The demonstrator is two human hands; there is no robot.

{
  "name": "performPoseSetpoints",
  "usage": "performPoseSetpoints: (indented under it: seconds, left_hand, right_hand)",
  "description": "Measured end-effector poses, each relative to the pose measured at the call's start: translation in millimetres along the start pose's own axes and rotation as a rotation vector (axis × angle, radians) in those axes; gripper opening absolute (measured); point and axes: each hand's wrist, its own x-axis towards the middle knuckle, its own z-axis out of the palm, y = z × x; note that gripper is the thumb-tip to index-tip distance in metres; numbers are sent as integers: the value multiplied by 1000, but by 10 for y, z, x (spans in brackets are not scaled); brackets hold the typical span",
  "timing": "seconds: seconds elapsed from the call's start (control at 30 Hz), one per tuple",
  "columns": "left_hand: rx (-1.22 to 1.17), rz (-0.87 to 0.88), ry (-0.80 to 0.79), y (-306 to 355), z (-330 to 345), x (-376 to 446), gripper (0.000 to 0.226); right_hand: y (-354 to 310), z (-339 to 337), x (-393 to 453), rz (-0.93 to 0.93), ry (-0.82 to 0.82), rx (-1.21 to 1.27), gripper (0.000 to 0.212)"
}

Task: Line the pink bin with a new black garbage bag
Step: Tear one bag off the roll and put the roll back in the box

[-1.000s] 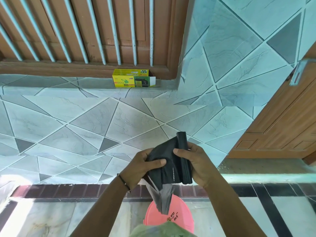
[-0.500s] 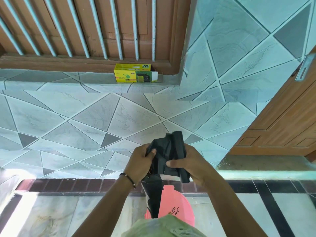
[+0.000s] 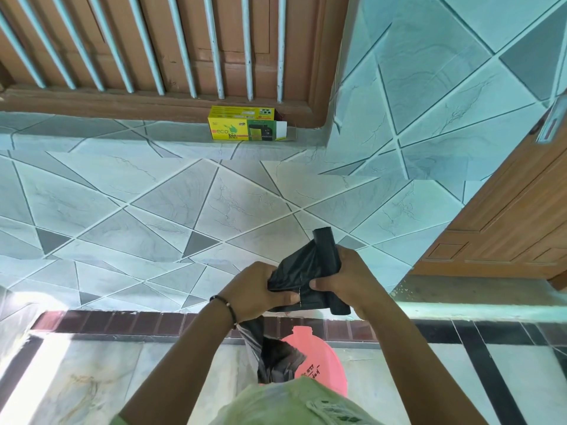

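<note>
A roll of black garbage bags (image 3: 329, 265) is gripped in my right hand (image 3: 352, 280), held in front of the tiled wall. My left hand (image 3: 254, 291) grips the loose black bag (image 3: 294, 274) that comes off the roll; a perforated line shows between my two thumbs. The bag's free end (image 3: 273, 354) hangs down from my left hand over the pink bin (image 3: 322, 360). The bin stands on the floor below my hands, partly hidden by the bag and by my light green clothing at the bottom edge.
A yellow and green bin-bag box (image 3: 245, 124) sits on the window ledge, with one end flap open. A barred wooden window (image 3: 171, 47) is above it. A brown wooden door (image 3: 515, 222) is at the right. The floor is marble with dark stripes.
The hanging end of the bag has dropped lower over the bin. My hands have drawn closer together on the bag at the perforation, and the roll has tilted.
</note>
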Motion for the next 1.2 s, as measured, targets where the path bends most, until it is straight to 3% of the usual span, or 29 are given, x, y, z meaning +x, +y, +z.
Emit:
performPoseSetpoints:
  seconds: [0.23,0.3,0.5,0.6,0.67,0.83,0.97,1.07,1.2]
  left_hand:
    - [376,7,24,159,54,5,34]
    - [458,23,49,165,64,2,23]
    - [669,40,162,158,100,20,24]
    - [436,3,132,77,12,1,19]
    - [272,-18,108,-1,-41,-28,37]
    - [202,-12,146,-40,7,-25,50]
    - [174,-5,154,-59,8,-21,45]
    - [51,42,24,-52,-22,-34,39]
    - [-293,108,-215,73,-132,-120,24]
  right_hand:
    - [-82,89,-28,-139,15,-370,30]
    - [-94,133,-40,-186,33,-428,31]
    - [-66,263,-49,-257,63,-472,32]
    - [-39,176,-17,-200,92,-327,29]
    - [-22,101,-14,-132,56,-206,33]
    - [-3,152,-63,-91,-209,-174,47]
    - [7,143,-31,-78,-159,-141,42]
    - [-34,87,-62,-27,-187,-1,40]
    - [-84,-46,-133,81,-476,415,33]
